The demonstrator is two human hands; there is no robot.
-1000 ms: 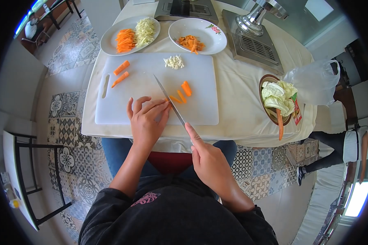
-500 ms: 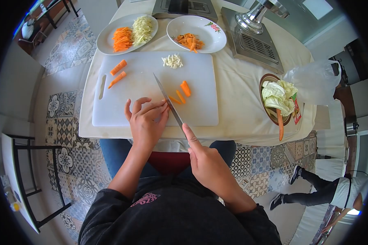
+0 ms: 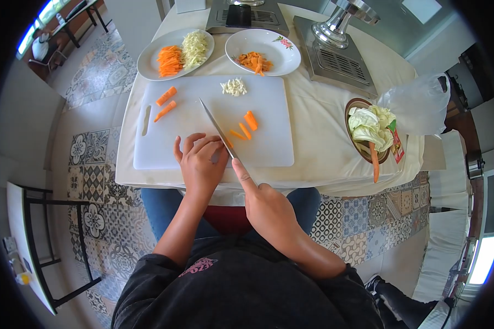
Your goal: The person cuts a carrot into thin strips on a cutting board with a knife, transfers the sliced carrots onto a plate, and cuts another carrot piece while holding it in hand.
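My right hand (image 3: pixel 270 207) grips a kitchen knife (image 3: pixel 213 120), its index finger stretched along the back of the blade. The blade slants up and left over the white cutting board (image 3: pixel 167 151). Beside the blade, my left hand (image 3: pixel 202 164) pinches a small carrot piece (image 3: pixel 229 143), mostly hidden by fingers and knife. Carrot strips (image 3: pixel 245 130) and a thicker carrot slice (image 3: pixel 250 120) lie just right of the knife. Two carrot chunks (image 3: pixel 166 96) rest at the board's upper left. A small heap of chopped white pieces (image 3: pixel 234 86) sits near the top edge.
Behind the board stand a plate (image 3: pixel 144 63) of shredded vegetables and a flowered plate (image 3: pixel 285 63) with carrot peelings. Metal stoves (image 3: pixel 335 66) are at the back. On the right are a bowl of cabbage (image 3: pixel 370 126) with a carrot (image 3: pixel 374 164), and a plastic bag (image 3: pixel 420 104). Another person's legs (image 3: pixel 406 301) show lower right.
The view has shifted slightly. My right hand and the knife have moved a little left, closer to my left fingertips. The person at the right has shifted lower in view.
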